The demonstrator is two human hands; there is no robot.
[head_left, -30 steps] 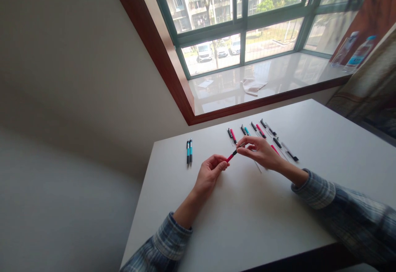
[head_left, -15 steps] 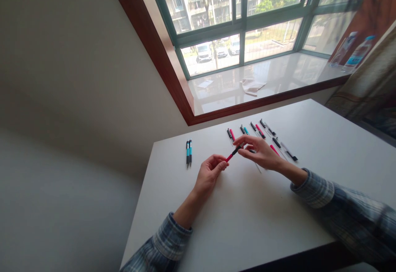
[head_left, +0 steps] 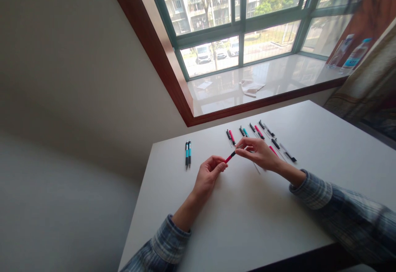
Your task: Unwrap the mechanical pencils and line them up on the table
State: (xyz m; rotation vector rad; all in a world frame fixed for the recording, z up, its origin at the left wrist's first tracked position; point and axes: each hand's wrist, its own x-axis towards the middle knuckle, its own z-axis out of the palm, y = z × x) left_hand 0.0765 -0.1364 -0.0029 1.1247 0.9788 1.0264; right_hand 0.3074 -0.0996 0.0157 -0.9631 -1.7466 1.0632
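My left hand [head_left: 210,175] pinches the red barrel of a pen [head_left: 229,158] between thumb and fingers. The pen slants up to the right and has a black grip section at its upper end. My right hand [head_left: 258,153] closes its thumb and fingertips on that upper end, where a thin greyish tip shows in part. Beneath and behind my right hand lie pen parts: a red barrel [head_left: 232,137], a black piece [head_left: 252,127], a teal barrel [head_left: 245,132] and a thin refill [head_left: 256,167].
Two teal-and-black pens [head_left: 188,154] lie side by side on the left of the white table [head_left: 247,222]. More parts, among them a clear barrel with a black end [head_left: 289,155], lie to the right. Behind the table, a cloth [head_left: 252,87] and bottles [head_left: 355,55] rest on the windowsill.
My right fingers have shifted slightly along the pen's upper end and drawn closer together. My left hand keeps its grip on the red barrel. The camera view has shifted slightly.
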